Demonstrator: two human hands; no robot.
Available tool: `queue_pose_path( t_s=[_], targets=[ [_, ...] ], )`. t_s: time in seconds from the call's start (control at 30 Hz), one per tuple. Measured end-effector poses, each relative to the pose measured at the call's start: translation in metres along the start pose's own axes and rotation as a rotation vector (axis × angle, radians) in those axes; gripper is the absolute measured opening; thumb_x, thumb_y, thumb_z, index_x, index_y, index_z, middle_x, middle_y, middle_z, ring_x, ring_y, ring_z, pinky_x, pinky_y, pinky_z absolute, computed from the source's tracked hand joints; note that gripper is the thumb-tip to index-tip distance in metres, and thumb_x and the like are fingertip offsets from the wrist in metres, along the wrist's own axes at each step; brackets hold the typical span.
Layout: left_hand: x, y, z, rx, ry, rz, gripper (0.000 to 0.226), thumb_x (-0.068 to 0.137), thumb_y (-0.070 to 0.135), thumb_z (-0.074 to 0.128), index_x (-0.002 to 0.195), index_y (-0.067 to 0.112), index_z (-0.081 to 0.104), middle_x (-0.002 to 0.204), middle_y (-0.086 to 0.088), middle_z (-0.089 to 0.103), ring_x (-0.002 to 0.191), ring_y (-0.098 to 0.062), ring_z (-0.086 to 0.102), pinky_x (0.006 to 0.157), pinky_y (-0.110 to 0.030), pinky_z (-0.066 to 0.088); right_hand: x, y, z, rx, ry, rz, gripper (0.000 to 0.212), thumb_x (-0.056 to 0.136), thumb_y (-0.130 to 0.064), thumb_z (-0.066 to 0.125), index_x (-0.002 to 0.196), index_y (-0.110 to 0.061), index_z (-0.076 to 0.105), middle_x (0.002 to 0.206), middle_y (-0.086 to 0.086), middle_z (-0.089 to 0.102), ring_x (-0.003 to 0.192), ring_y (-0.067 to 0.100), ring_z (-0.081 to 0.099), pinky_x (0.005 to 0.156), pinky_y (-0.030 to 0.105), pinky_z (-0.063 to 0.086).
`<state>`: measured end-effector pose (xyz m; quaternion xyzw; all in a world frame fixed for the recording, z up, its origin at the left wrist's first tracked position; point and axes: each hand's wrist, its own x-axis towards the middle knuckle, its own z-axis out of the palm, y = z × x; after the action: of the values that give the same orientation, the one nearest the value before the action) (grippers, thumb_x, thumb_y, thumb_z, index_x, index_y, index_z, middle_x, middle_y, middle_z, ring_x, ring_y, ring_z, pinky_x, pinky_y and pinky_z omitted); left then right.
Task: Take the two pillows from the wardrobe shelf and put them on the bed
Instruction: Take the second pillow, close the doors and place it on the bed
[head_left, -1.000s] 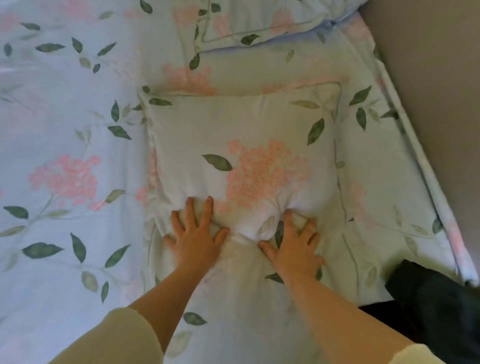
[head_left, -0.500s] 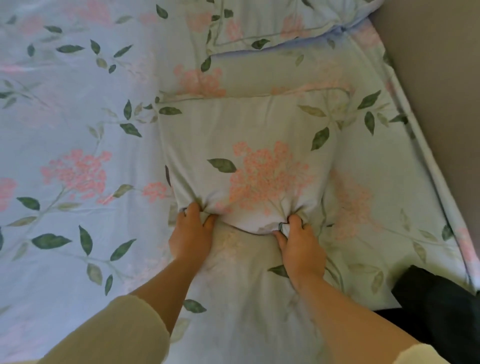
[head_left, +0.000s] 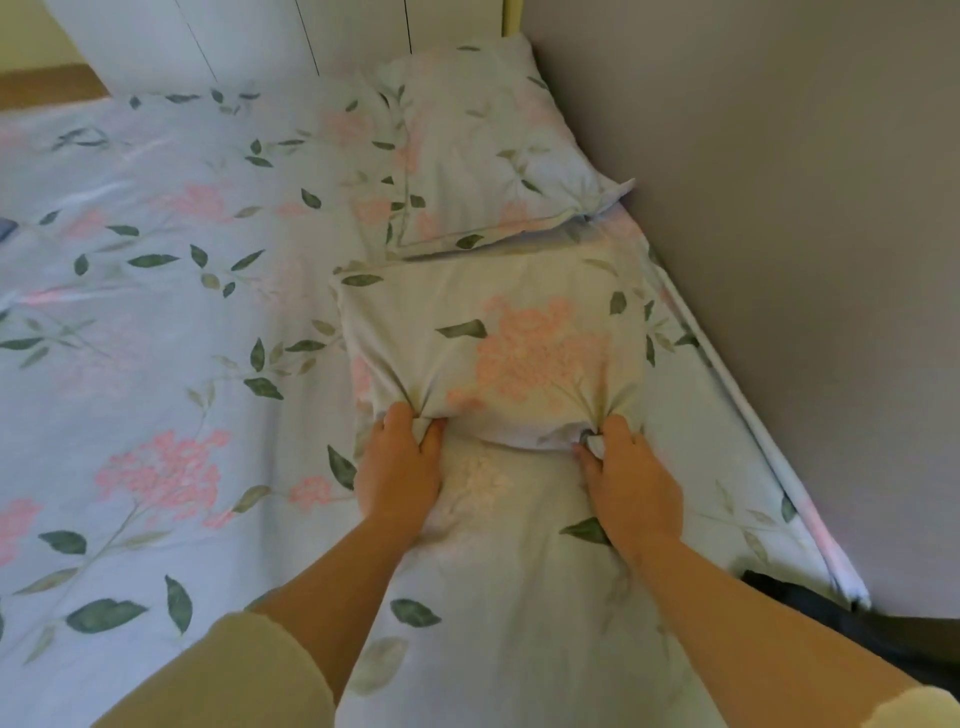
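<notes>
Two floral pillows lie on the bed (head_left: 156, 322), whose light blue cover carries the same pink flowers and green leaves. The near pillow (head_left: 498, 348) sits in the middle of the view. My left hand (head_left: 400, 467) pinches its near left corner, the fabric bunched between the fingers. My right hand (head_left: 628, 478) grips its near right corner the same way. The far pillow (head_left: 483, 150) rests flat behind it, by the head of the bed and close to the wall.
A grey wall (head_left: 779, 208) runs along the bed's right side. White wardrobe doors (head_left: 260, 36) stand beyond the bed's far end. A dark cloth (head_left: 852, 623) lies at the lower right, between bed and wall.
My hands went from pressing flat on the near pillow's edge to gripping its two near corners, and spread wider apart. The view has tilted up, showing the far pillow and wardrobe.
</notes>
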<state>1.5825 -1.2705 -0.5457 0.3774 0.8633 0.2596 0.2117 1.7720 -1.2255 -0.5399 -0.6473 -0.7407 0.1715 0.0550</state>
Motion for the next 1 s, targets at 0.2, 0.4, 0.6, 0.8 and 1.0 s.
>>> queue_pose_path(
  t_s=[0.2, 0.4, 0.6, 0.8, 1.0],
  targets=[
    [0.049, 0.063, 0.012, -0.026, 0.024, 0.025, 0.031, 0.093, 0.046, 0.040, 0.092, 0.015, 0.042, 0.101, -0.010, 0.057, 0.080, -0.024, 0.048, 0.067, -0.034, 0.037, 0.073, 0.015, -0.039, -0.018, 0.117, -0.056, 0.035, 0.096, -0.038, 0.040, 0.108, -0.005, 0.045, 0.100, 0.019, 0.056, 0.071, 0.031, 0.047, 0.054, 0.033, 0.032],
    [0.098, 0.108, 0.064, -0.018, 0.024, -0.005, 0.038, 0.093, 0.044, 0.040, 0.107, 0.010, 0.047, 0.109, -0.012, 0.057, 0.083, -0.027, 0.051, 0.067, -0.034, 0.037, 0.157, 0.051, -0.043, -0.112, 0.120, -0.080, 0.038, 0.096, -0.039, 0.040, 0.112, -0.005, 0.044, 0.107, 0.021, 0.057, 0.087, 0.039, 0.058, 0.058, 0.037, 0.037],
    [0.130, 0.104, 0.123, 0.223, -0.311, -0.146, 0.062, 0.090, 0.046, 0.047, 0.141, 0.025, 0.019, 0.142, -0.018, 0.027, 0.128, -0.042, 0.035, 0.104, -0.048, 0.034, 0.212, 0.088, -0.012, -0.174, -0.029, 0.154, 0.043, 0.094, -0.029, 0.048, 0.133, -0.017, 0.034, 0.131, 0.023, 0.041, 0.117, 0.041, 0.042, 0.093, 0.046, 0.038],
    [0.096, 0.069, 0.156, 0.137, -0.459, -0.212, 0.075, 0.088, 0.055, 0.043, 0.146, 0.038, -0.002, 0.157, -0.005, -0.001, 0.142, -0.036, 0.014, 0.116, -0.050, 0.019, 0.183, 0.107, 0.027, -0.134, -0.202, 0.233, 0.054, 0.097, -0.042, 0.033, 0.146, -0.030, 0.015, 0.155, 0.010, 0.014, 0.135, 0.036, 0.026, 0.106, 0.045, 0.028],
    [0.056, 0.047, 0.158, 0.094, -0.378, -0.171, 0.071, 0.089, 0.058, 0.037, 0.146, 0.039, -0.001, 0.159, -0.002, -0.003, 0.145, -0.030, 0.009, 0.116, -0.048, 0.014, 0.136, 0.104, 0.048, -0.079, -0.235, 0.253, 0.054, 0.098, -0.045, 0.024, 0.148, -0.033, 0.008, 0.160, 0.006, 0.002, 0.145, 0.031, 0.008, 0.115, 0.046, 0.016]
  ],
)
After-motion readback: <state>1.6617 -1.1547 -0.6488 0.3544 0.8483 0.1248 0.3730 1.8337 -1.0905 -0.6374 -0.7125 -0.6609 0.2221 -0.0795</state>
